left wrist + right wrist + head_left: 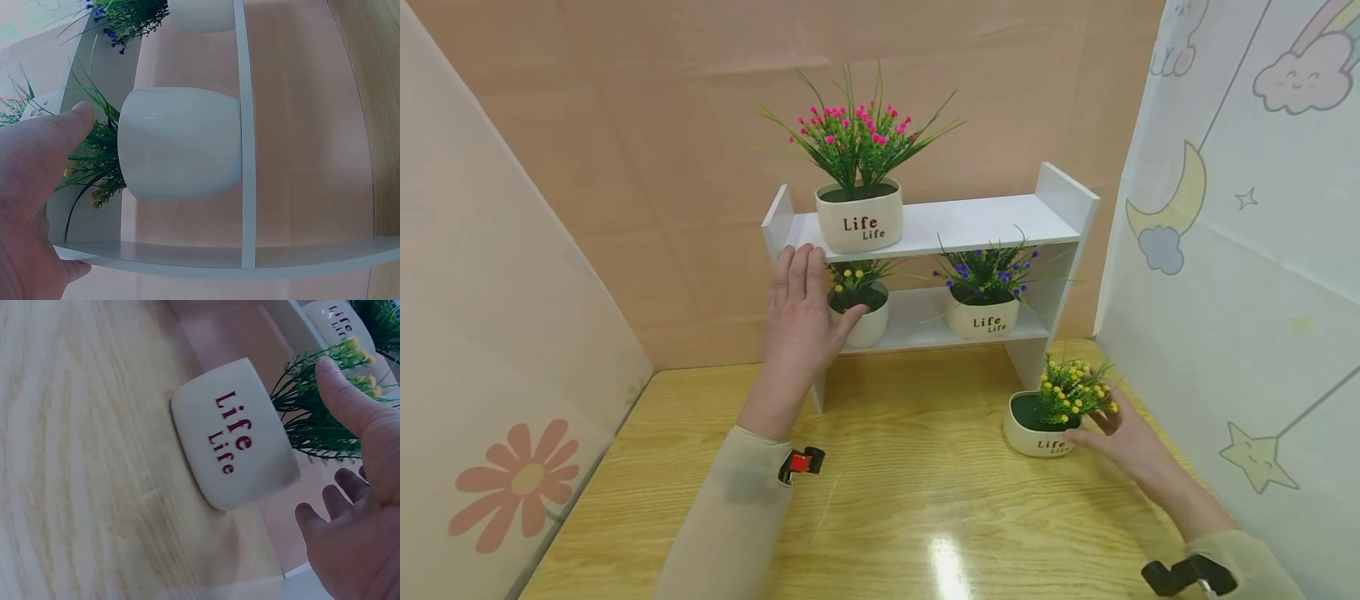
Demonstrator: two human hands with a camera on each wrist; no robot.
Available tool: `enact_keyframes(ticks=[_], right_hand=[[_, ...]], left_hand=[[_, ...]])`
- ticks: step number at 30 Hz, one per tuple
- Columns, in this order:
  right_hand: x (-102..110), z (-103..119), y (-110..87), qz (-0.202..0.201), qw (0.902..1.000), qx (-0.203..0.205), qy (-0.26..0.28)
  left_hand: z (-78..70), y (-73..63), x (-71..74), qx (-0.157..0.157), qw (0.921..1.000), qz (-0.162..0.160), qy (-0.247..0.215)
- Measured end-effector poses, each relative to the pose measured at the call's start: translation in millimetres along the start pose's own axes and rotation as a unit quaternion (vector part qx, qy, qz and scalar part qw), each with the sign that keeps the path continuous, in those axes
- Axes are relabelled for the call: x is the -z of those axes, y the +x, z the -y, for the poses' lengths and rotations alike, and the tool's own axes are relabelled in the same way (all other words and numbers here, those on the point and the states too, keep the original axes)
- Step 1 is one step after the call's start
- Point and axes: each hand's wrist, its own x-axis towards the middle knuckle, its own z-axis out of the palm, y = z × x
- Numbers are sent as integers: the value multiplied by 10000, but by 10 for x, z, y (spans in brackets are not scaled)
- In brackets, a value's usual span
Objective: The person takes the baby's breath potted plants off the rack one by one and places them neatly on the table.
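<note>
A white two-tier shelf (970, 223) stands on the table. My left hand (801, 321) is at its left end, fingers straight up by the top board's corner; in the left wrist view the thumb is spread in front of the plants. Behind that thumb, on the lower tier, sits a white pot with yellow flowers (181, 144). On the table at the right is another white pot marked "Life" (234, 434), with yellow flowers (1071, 392). My right hand (1127, 437) is around its right side, thumb in front and fingers behind, spread and not visibly gripping.
A pot with pink flowers (859, 218) stands on the top tier, left side. Below, at the right of the lower tier, is a pot with purple-blue flowers (983, 312). Patterned cloth walls (1240, 292) flank the wooden table (895, 483).
</note>
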Motion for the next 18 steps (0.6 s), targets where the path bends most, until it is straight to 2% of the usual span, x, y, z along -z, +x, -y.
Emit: enact_keyframes(ticks=[8, 14, 18], right_hand=[[101, 132, -42, -222, 9964, 812, -132], [151, 273, -64, -216, 9895, 1427, 41], [214, 404, -103, -287, 9871, 1574, -78]], left_hand=[[-2, 1, 6, 33, 10000, 25, -38], [1, -3, 13, -9, 10000, 8, -2], [0, -2, 14, -11, 10000, 35, 29]])
